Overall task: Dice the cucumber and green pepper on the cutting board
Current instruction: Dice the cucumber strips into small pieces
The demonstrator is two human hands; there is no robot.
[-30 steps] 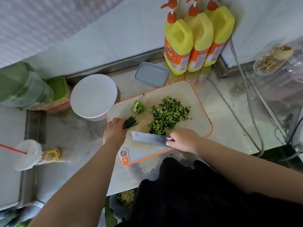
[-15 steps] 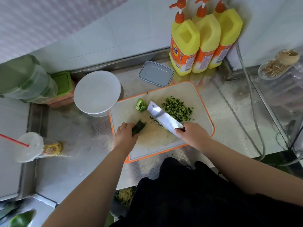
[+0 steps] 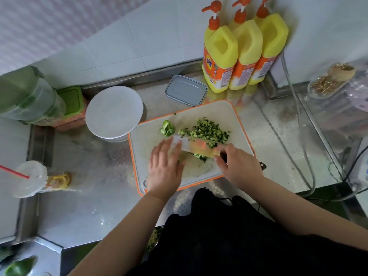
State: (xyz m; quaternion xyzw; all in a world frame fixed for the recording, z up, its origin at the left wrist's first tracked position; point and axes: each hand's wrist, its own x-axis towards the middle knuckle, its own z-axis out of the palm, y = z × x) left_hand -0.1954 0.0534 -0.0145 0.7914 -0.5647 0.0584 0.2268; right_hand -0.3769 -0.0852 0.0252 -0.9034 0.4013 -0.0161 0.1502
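Note:
A white cutting board (image 3: 237, 116) with an orange rim lies on the steel counter. A pile of diced cucumber (image 3: 207, 130) sits at its far middle, and a green pepper piece (image 3: 166, 128) lies to the left of the pile. My right hand (image 3: 239, 166) grips the handle of a cleaver (image 3: 191, 145), whose flat blade is turned up and blurred. My left hand (image 3: 164, 168) has straight fingers that touch the blade's left end. A few dark bits show under the blade. The cucumber end piece is hidden.
Three yellow detergent bottles (image 3: 237, 54) stand behind the board. A grey lidded box (image 3: 186, 90) and a round white lid (image 3: 114, 112) sit at the back left. A plastic cup with a red straw (image 3: 31, 178) lies left. A hose (image 3: 298, 120) runs along the right.
My left hand let go of the dark cucumber piece and moved right onto the blade. The cleaver swung from pointing away to lying across the board, flat side up.

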